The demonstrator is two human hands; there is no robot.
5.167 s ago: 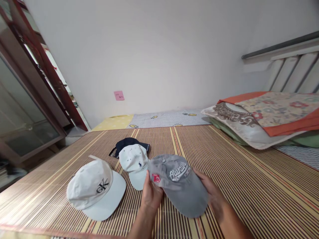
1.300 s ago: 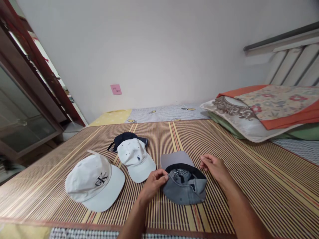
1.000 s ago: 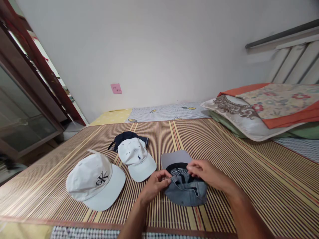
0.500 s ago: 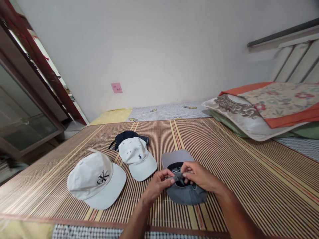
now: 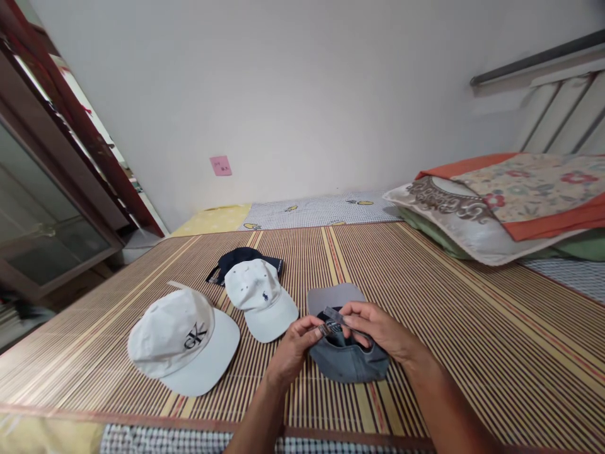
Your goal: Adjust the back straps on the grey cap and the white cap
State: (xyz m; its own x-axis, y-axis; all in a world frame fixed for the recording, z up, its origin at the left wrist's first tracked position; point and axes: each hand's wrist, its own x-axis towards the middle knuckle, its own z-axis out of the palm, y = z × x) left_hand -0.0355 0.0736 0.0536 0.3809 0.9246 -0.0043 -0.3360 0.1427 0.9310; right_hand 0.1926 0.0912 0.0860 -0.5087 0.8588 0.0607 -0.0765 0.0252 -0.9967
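Note:
A grey cap [image 5: 347, 364] lies upside down on the striped bamboo mat [image 5: 472, 328], its brim pointing away from me. My left hand [image 5: 295, 347] pinches the buckle end of the cap's back strap [image 5: 332, 320]. My right hand [image 5: 378, 328] pinches the other end of that strap, and both hands hold it just above the cap. To the left lie a white cap with a black logo [image 5: 182, 340], a smaller white cap [image 5: 259, 299] and a dark navy cap [image 5: 236, 260] partly under it.
Stacked pillows [image 5: 496, 208] with a floral and orange cover lie at the right by the headboard [image 5: 558, 107]. A checked sheet [image 5: 321, 211] borders the mat along the white wall. A wooden glass-door cabinet [image 5: 42, 189] stands at the left.
The grey cap was turned over from logo-up to upside down. My right hand came in from the right onto the cap, and both hands took hold of the back strap and lifted it.

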